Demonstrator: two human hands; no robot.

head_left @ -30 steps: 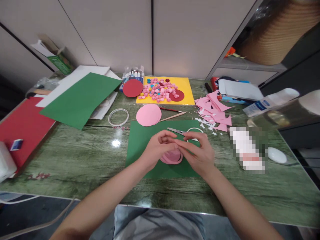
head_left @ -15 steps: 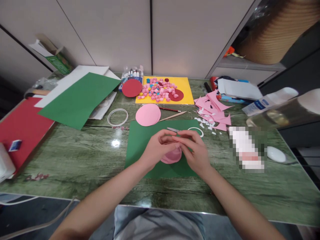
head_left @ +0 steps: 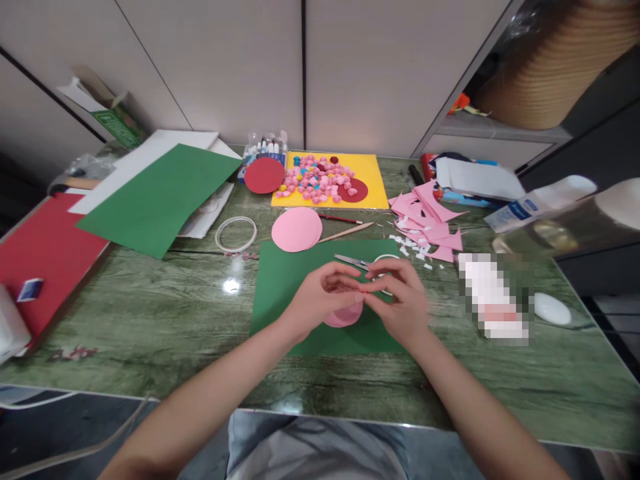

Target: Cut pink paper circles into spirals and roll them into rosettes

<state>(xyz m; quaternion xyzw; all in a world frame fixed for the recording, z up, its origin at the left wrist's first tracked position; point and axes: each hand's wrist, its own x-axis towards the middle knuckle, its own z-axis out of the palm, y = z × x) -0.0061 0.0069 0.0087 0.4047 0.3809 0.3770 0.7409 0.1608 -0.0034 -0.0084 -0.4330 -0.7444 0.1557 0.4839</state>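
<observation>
A rounded, curled pink paper piece (head_left: 344, 316) lies low between my hands, over a green sheet (head_left: 285, 333). My left hand (head_left: 325, 290) is curled round its upper side, thumb and fingers closed on it. At the fingertips of the left hand, my right hand (head_left: 400, 300) has thumb and forefinger pinched together near the paper's edge. What that pinch holds is too small to make out. Small scissors (head_left: 350, 260) with white handles lie just beyond the hands, partly covered by the right hand.
Pink paper circles (head_left: 296, 230), a pencil (head_left: 347, 232) and a white tape roll (head_left: 236, 235) lie beyond the sheet. Pink beads (head_left: 320, 180) cover a yellow sheet (head_left: 373, 173). Pink scraps (head_left: 425, 213) are to the right, near a bottle (head_left: 560, 193) and a white mouse (head_left: 553, 309).
My right hand has moved slightly right and toward me, uncovering more of the scissors' blades and covering part of their handles. The left hand has stayed nearly still.
</observation>
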